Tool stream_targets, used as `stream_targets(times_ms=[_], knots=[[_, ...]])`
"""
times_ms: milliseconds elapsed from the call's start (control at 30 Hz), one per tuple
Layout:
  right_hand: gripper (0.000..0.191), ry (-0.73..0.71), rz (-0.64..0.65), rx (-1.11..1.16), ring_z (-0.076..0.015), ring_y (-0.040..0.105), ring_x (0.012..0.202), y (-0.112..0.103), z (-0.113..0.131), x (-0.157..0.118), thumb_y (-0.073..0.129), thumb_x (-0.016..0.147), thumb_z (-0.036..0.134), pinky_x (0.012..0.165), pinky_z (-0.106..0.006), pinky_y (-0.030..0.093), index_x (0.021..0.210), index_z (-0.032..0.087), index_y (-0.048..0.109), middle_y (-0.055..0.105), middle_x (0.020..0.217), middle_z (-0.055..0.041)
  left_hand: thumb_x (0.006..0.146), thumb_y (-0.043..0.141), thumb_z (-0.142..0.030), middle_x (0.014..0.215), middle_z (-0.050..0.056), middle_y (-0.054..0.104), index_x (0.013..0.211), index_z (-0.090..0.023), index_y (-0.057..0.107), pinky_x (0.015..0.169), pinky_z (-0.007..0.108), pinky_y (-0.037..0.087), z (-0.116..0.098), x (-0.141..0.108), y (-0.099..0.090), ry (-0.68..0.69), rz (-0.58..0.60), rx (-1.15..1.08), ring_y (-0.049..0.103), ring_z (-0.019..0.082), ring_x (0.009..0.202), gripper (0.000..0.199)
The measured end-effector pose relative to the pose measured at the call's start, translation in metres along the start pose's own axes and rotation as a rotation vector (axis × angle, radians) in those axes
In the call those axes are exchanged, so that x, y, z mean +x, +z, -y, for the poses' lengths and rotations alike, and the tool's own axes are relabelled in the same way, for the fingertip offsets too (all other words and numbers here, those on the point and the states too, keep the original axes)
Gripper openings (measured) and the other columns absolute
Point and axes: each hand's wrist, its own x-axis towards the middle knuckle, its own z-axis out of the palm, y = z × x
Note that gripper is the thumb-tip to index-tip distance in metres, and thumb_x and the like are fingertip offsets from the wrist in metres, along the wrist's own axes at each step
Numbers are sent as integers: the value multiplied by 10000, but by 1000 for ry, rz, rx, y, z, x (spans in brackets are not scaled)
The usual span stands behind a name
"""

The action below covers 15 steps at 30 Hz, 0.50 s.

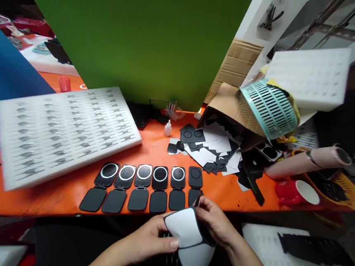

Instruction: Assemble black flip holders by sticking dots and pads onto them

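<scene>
My left hand grips a bent sheet with white rounded panels and black borders, thumb on its front. My right hand is at the sheet's top right edge, its fingers pinched on a small dark piece that sticks up there; whether this piece is joined to the sheet I cannot tell. Just beyond, several hinged black folding pads lie unfolded in a row along the table's front edge. Most have a white ring on the upper half; the rightmost pad has a plain black upper half with a faint circle, its lower half partly hidden by my right hand.
A white foam tray with slots lies at left on the orange table. Black and white sheet scraps spill from a cardboard box. Nearby are a small white bottle, turquoise basket, pink tumbler and red mug.
</scene>
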Motion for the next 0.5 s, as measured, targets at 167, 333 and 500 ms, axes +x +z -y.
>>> stream_targets(times_ms=[167,333,500], knots=[[262,-196,-278,-375,-107,437,587,-26,11,17,566,735,405,566,-225,358,672,175,457,444,608,34,794,512,-279,1360,36,345,961,-245,646,1003,367,267,13,1,-6,-9,-221,576,360,239,1199,217],[240,-273,-201,-465,-103,438,549,-29,18,56,540,739,401,533,-223,369,688,183,454,439,599,40,799,478,-198,1072,41,593,1069,-227,563,947,348,341,16,23,-4,136,-57,884,509,190,1004,284],[199,-273,-97,-538,-99,442,569,-16,3,93,533,723,367,535,-210,378,705,176,482,446,614,43,794,475,-179,973,39,608,945,-196,568,998,404,258,31,50,-6,205,-66,1063,521,186,938,178]])
